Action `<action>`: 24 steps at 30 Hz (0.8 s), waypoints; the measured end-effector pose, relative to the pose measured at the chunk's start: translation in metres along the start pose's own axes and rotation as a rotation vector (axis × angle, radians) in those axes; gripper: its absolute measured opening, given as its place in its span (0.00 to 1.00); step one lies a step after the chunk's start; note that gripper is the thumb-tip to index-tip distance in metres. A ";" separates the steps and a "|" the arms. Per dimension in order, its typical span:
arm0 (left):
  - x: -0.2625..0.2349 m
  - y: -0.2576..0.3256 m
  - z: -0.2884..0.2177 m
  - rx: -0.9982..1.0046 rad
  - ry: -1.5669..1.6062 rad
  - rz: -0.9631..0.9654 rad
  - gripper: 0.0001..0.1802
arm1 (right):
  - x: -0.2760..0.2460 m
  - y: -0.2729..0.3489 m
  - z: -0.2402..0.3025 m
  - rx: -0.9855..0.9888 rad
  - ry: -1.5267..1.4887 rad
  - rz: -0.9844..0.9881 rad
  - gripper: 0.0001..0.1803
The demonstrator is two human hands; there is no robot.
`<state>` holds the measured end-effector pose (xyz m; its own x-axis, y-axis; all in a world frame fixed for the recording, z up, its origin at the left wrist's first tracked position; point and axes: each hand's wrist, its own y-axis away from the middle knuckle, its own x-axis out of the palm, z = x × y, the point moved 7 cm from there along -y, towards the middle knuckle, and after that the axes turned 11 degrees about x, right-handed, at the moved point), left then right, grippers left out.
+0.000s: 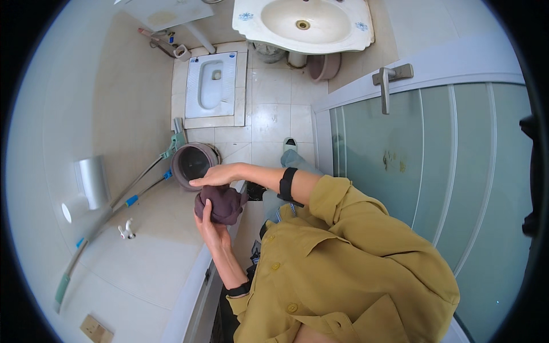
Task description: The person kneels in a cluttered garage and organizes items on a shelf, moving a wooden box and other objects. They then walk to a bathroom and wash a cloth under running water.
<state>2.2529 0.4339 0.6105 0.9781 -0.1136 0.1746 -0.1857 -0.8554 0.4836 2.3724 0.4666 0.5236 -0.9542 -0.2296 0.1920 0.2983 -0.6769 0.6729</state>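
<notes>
A bunched dark purple cloth (220, 204) is between my two hands, beside the bucket's near edge. My left hand (213, 228) holds it from below, thumb pressed against its side and fingers partly hidden behind it. From the right, my right hand (216, 176) reaches over and grips the cloth's upper part; most of its fingers are out of sight. Just beyond my hands stands a round mauve bucket (179, 171) with a dark inside. Black bands circle both of my wrists.
Mop poles (137, 182) lean along the left wall, near a silver holder (91, 182). A white squat toilet (211, 86) is set in the tiled floor ahead. Beyond is a washbasin (274, 35), with another mauve bucket (325, 67) below. A glazed door (394, 143) stands at right.
</notes>
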 end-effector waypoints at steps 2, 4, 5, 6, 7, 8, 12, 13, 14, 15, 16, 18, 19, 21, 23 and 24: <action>0.028 -0.021 -0.001 0.002 0.008 0.021 0.29 | -0.031 0.005 -0.007 0.050 -0.077 0.010 0.49; 0.054 -0.043 -0.001 0.007 -0.002 0.061 0.29 | -0.063 0.020 -0.004 0.031 -0.136 0.069 0.48; 0.069 -0.055 -0.003 0.018 0.004 0.083 0.28 | -0.080 0.031 0.002 0.018 -0.152 0.096 0.48; 0.083 -0.065 -0.006 0.021 0.001 0.114 0.28 | -0.096 0.037 0.003 0.013 -0.170 0.091 0.43; 0.102 -0.076 -0.009 0.016 -0.008 0.152 0.28 | -0.118 0.042 0.006 -0.048 -0.187 0.023 0.42; 0.119 -0.087 -0.014 0.017 -0.018 0.182 0.28 | -0.136 0.046 0.008 -0.112 -0.200 -0.036 0.40; 0.192 -0.135 -0.028 0.009 -0.046 0.309 0.28 | -0.215 0.078 0.028 -0.188 -0.360 -0.202 0.34; 0.210 -0.146 -0.031 0.004 -0.060 0.344 0.28 | -0.234 0.087 0.031 -0.193 -0.404 -0.235 0.33; 0.231 -0.158 -0.036 0.007 -0.070 0.400 0.28 | -0.253 0.093 0.036 -0.246 -0.484 -0.247 0.32; 0.248 -0.172 -0.036 0.000 -0.097 0.440 0.30 | -0.269 0.100 0.040 -0.299 -0.562 -0.257 0.30; 0.272 -0.182 -0.040 -0.005 -0.107 0.478 0.30 | -0.287 0.112 0.045 -0.329 -0.648 -0.303 0.27; 0.316 -0.202 -0.044 -0.017 -0.162 0.538 0.31 | -0.326 0.128 0.044 -0.456 -0.814 -0.387 0.28; 0.340 -0.212 -0.046 -0.003 -0.154 0.600 0.32 | -0.342 0.143 0.045 -0.488 -0.910 -0.450 0.28; 0.383 -0.228 -0.042 0.008 -0.147 0.684 0.30 | -0.372 0.165 0.040 -0.574 -1.062 -0.500 0.27; 0.425 -0.239 -0.035 -0.002 -0.158 0.746 0.31 | -0.399 0.182 0.024 -0.645 -1.164 -0.583 0.26; 0.441 -0.244 -0.029 -0.019 -0.142 0.771 0.31 | -0.409 0.190 0.019 -0.668 -1.205 -0.615 0.27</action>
<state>2.7272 0.6072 0.5944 0.5752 -0.7363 0.3564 -0.8174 -0.5005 0.2853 2.8191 0.4453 0.5862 -0.2802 0.6704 0.6871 -0.5047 -0.7117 0.4887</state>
